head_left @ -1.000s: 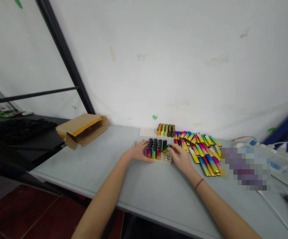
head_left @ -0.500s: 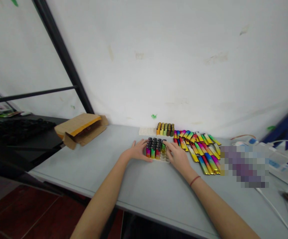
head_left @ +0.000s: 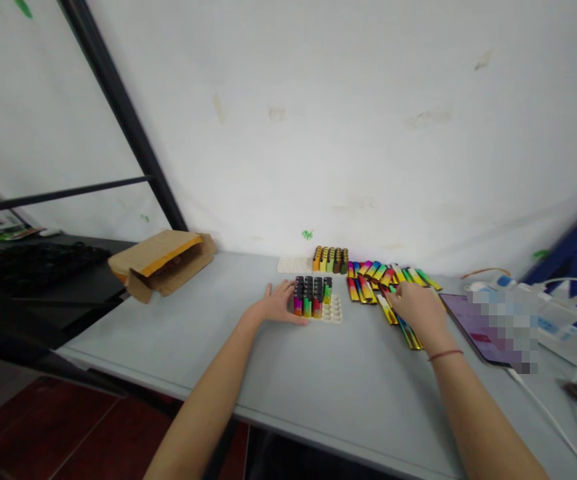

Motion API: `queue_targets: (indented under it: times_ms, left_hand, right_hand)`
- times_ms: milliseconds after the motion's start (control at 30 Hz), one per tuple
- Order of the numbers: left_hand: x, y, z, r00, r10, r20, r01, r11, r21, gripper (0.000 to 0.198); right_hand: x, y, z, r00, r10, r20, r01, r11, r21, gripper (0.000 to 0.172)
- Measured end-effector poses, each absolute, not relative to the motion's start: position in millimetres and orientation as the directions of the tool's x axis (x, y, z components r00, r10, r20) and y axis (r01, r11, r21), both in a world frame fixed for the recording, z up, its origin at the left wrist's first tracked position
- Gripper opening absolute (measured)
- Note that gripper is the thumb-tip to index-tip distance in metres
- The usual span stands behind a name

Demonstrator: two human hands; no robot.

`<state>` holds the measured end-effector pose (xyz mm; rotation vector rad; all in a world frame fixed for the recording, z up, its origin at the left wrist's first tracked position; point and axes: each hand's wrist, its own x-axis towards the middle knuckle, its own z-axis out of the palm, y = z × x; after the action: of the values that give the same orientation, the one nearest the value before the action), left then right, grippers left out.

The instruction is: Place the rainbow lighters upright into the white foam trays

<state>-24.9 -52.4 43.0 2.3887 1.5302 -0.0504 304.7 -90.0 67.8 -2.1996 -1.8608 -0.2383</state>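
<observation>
A white pitted tray (head_left: 336, 311) holds several upright lighters (head_left: 308, 297) with black tops and shiny multicoloured bodies; bare pits show at its right. My left hand (head_left: 274, 304) cups the tray's left end, thumb at the front and fingers behind, touching the lighters. To the right, my right hand (head_left: 418, 310) is over a spread of loose, shiny rainbow-coloured lighter bodies (head_left: 366, 291). Its fingertips are drawn together among them, and the hand hides whatever lies between them. A green-bodied lighter (head_left: 327, 291) stands at the back of the tray's right part.
Against the wall are another white tray (head_left: 294, 265) and a block of upright yellow, green and brown lighters (head_left: 330, 260). An opened cardboard box (head_left: 161, 260) lies left. At right are a phone (head_left: 468, 320), cables and a white power strip (head_left: 568, 337). Black items (head_left: 43, 263) cover a dark table.
My right hand has left the tray and moved right onto the loose lighter bodies. The green lighter stays standing in the tray. My left hand has kept its place.
</observation>
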Motion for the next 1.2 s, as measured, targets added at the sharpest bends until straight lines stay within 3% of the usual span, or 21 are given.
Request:
queue_targets:
  times_ms: [133, 267, 400, 533, 667, 767, 900, 1067, 1200]
  left_hand:
    - [-23, -55, 47, 0.428, 0.885, -0.185, 0.893, -0.382, 0.237, 0.110]
    - [-23, -55, 48, 0.429, 0.885, -0.179, 0.893, -0.386, 0.234, 0.108]
    - [-24, -55, 47, 0.431, 0.885, -0.177, 0.892, -0.388, 0.233, 0.110]
    - [-24, -54, 46, 0.433, 0.885, -0.170, 0.891, -0.391, 0.232, 0.115]
    - [-24, -54, 46, 0.436, 0.882, -0.180, 0.890, -0.392, 0.235, 0.114]
    - [-24, -54, 47, 0.435, 0.882, -0.180, 0.890, -0.390, 0.235, 0.113]
    - [-24, -53, 46, 0.427, 0.886, -0.181, 0.894, -0.384, 0.231, 0.115]
    - [-25, -52, 44, 0.430, 0.886, -0.172, 0.893, -0.388, 0.228, 0.118]
    - [-25, -51, 43, 0.427, 0.888, -0.169, 0.894, -0.387, 0.226, 0.118]
  right_hand:
    - [336, -93, 76, 0.304, 0.951, 0.052, 0.950, -0.299, -0.087, 0.041]
    - [351, -91, 68, 0.290, 0.951, -0.103, 0.950, -0.299, -0.087, 0.040]
    - [350, -85, 57, 0.254, 0.965, -0.060, 0.962, -0.259, -0.084, 0.035]
    - [350, -79, 56, 0.190, 0.981, 0.028, 0.976, -0.185, -0.117, 0.018]
    - [347, -75, 62, 0.091, 0.968, 0.234, 0.929, 0.002, -0.370, 0.022]
    - [333, -74, 64, 0.119, 0.908, 0.403, 0.742, 0.188, -0.644, 0.032]
    - [301, -76, 59, 0.090, 0.971, 0.220, 0.307, 0.183, -0.934, 0.047]
    - [263, -78, 47, 0.151, 0.972, 0.178, 0.039, 0.174, -0.984, 0.046]
    - [247, -80, 40, 0.109, 0.954, 0.279, 0.106, 0.267, -0.958, 0.037]
